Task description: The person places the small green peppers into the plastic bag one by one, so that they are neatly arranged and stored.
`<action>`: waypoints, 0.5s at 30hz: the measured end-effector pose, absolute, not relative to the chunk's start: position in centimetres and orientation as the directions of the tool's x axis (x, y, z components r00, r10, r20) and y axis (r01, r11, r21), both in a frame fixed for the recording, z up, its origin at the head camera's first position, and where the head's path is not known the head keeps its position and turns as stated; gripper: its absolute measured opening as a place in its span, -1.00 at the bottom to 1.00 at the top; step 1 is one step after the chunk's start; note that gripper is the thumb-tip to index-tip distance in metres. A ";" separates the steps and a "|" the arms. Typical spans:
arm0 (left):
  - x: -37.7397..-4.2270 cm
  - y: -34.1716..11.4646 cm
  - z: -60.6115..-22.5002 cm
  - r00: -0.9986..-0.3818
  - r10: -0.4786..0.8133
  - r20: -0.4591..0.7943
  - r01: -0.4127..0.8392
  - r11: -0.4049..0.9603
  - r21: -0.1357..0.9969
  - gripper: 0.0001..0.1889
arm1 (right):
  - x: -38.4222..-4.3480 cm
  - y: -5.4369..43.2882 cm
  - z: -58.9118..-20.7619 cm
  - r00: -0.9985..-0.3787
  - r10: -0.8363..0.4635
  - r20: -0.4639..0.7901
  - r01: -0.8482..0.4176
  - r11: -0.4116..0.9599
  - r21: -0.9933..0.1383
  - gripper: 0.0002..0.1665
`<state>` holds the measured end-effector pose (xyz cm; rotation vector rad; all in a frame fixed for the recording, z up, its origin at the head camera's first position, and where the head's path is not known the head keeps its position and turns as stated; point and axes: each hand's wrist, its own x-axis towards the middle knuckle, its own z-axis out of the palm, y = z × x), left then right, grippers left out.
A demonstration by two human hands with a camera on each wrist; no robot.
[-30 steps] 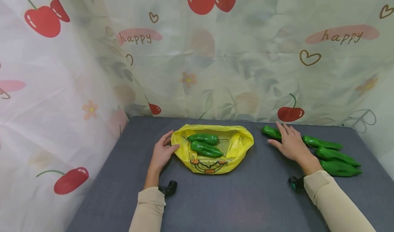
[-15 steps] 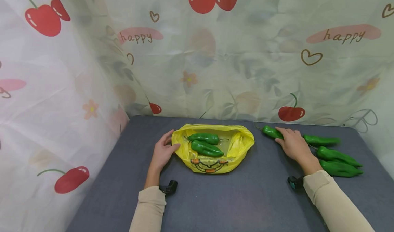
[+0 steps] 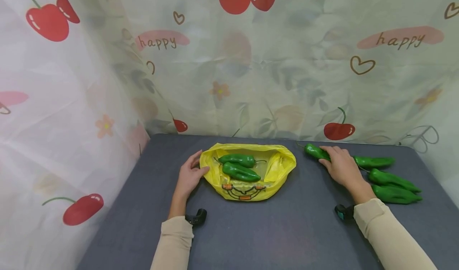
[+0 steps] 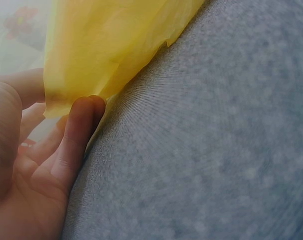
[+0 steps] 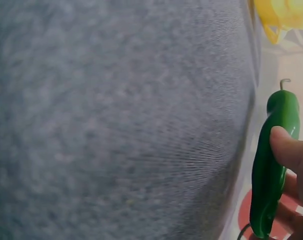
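A yellow plastic bag (image 3: 244,192) with a printed pattern lies open-mouthed on the dark grey table (image 3: 272,234). Inside it, two green peppers (image 3: 241,172) show. My left hand (image 3: 189,177) pinches the bag's left rim, thumb on the inner side; the left wrist view has the yellow film (image 4: 91,55) between thumb and fingers. To the right of the bag, my right hand (image 3: 341,167) grips another green pepper (image 3: 315,151), its stem end pointing left. The right wrist view shows the thumb across this pepper (image 5: 269,170) and the fingers behind it.
Beyond my right hand lie three more green peppers (image 3: 392,180), partly behind the hand and sleeve. A printed curtain (image 3: 261,75) hangs along the table's back edge and left side. A thin wire piece (image 3: 423,137) shows at the back right corner.
My right hand, earlier spread flat over the pepper, has curled its fingers round it. The pepper just right of it has swung slightly backward. My left hand and the bag stay put.
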<state>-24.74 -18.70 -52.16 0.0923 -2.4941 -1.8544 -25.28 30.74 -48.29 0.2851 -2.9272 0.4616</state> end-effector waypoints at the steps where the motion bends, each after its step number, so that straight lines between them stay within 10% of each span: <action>1: -24.7 -18.7 -52.2 -0.998 -0.067 -0.010 -0.029 0.287 0.958 -0.29 | -25.3 30.7 -48.1 -0.967 -0.160 0.197 -0.213 0.933 -0.290 -0.38; 15: -24.7 -18.6 -52.1 -0.997 -0.070 -0.013 -0.033 0.289 0.957 -0.29 | -24.8 29.5 -45.7 -0.948 -0.147 0.282 -0.240 0.913 -0.331 -0.38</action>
